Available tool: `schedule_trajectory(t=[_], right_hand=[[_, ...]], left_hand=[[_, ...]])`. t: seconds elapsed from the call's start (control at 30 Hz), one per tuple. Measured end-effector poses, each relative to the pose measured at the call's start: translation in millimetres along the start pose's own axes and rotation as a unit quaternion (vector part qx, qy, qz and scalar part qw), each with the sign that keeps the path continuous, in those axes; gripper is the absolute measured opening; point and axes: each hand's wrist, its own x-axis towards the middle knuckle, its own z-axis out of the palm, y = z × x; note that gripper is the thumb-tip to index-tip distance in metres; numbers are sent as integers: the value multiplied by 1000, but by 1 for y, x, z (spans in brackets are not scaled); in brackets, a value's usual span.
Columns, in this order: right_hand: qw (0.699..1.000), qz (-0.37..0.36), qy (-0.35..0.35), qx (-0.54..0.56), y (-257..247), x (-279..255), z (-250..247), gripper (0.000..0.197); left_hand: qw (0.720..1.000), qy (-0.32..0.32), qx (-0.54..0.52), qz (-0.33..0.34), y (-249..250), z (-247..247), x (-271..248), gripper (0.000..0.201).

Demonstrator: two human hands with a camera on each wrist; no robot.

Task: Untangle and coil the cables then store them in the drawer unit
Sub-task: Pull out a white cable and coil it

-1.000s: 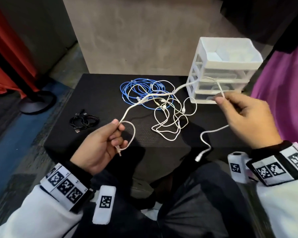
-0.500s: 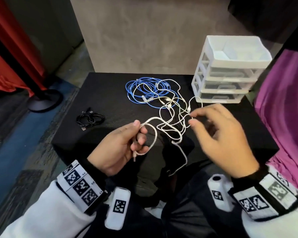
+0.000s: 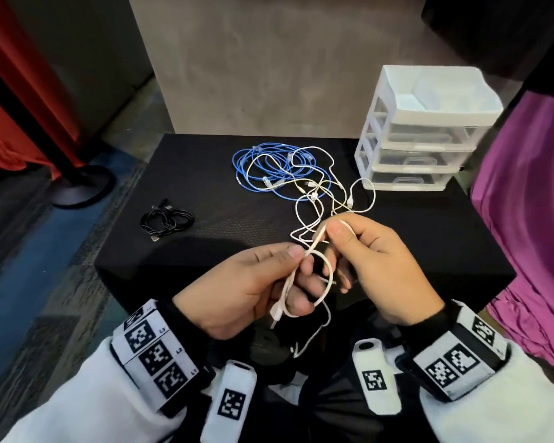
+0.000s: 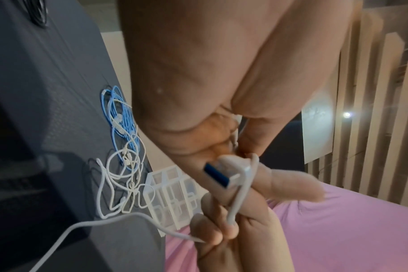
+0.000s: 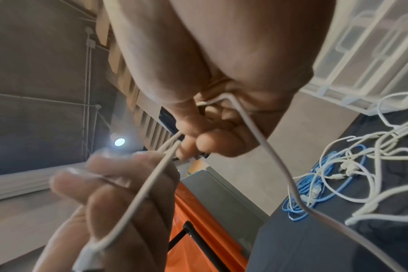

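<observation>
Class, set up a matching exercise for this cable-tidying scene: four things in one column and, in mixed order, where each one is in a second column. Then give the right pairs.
Things:
1. black cable
2. blue cable
3. drawer unit
4. white cable

Places:
A. far right corner of the table
B. pinched between the left hand and the right hand
C. coiled alone at the table's left side
D. far middle of the table, under tangled white leads

Pairs: 1-C, 2-D, 3-A, 4-B

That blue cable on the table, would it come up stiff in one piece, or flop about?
Probably floppy: the blue cable lies in loose, uneven loops on the black table. It would likely drag others along, since thin white cables cross over it. It looks light, and unlikely to roll.
</observation>
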Motion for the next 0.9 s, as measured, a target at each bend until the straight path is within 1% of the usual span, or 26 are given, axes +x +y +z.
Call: schedule_trajectory(t=[0.07,0.1,0.17,0.23,0.3,0.33,0.4,0.47,0.53,0.57,0.63,0.7,0.73,0.77,0.83,0.87,0.9], right_hand=[[1000,16,13,19,4,0,0,30],[999,30,17,29,7,-1,0,29],[997,65,10,35,15,-3,2,28],[995,97,-25,19,26,-8,7,27],[991,109,-75,-28,38,-17,15,26],[987,108,-104,-58,44,-23,20,25],[974,105,-160,-121,51,-36,28,23],[961,99,-201,-163,48,-45,33,20],[945,67,-234,-217,37,-46,31,18],[936,46,-247,-246,27,-44,30,18],[926,10,-252,-282,8,-37,23,19],[933,-24,-222,-283,-7,-27,14,19],[943,-37,-195,-268,-12,-21,9,19],[953,-42,-166,-250,-14,-15,4,20],[968,-44,-121,-217,-15,-5,-2,21],[975,-40,-108,-189,-14,-2,-3,22],[984,-32,-98,-145,-11,0,-3,21]], left_hand=[[1000,4,-9,14,0,4,1,28],[999,15,-31,32,1,7,1,27],[989,57,-110,75,6,12,3,27],[969,106,-189,122,11,12,5,31],[950,147,-214,171,16,5,8,32],[946,166,-202,192,17,0,10,31],[941,219,-132,221,16,-11,14,29],[936,276,-20,217,13,-19,17,29],[928,303,88,198,7,-24,18,28],[922,304,140,193,2,-27,19,27],[905,280,265,179,-11,-29,18,29],[872,236,399,157,-22,-27,14,33],[871,213,420,140,-24,-24,12,35],[889,191,397,128,-26,-19,11,35],[930,150,316,113,-26,-8,9,39],[943,135,283,109,-23,-2,8,41],[951,126,263,107,-21,2,7,40]])
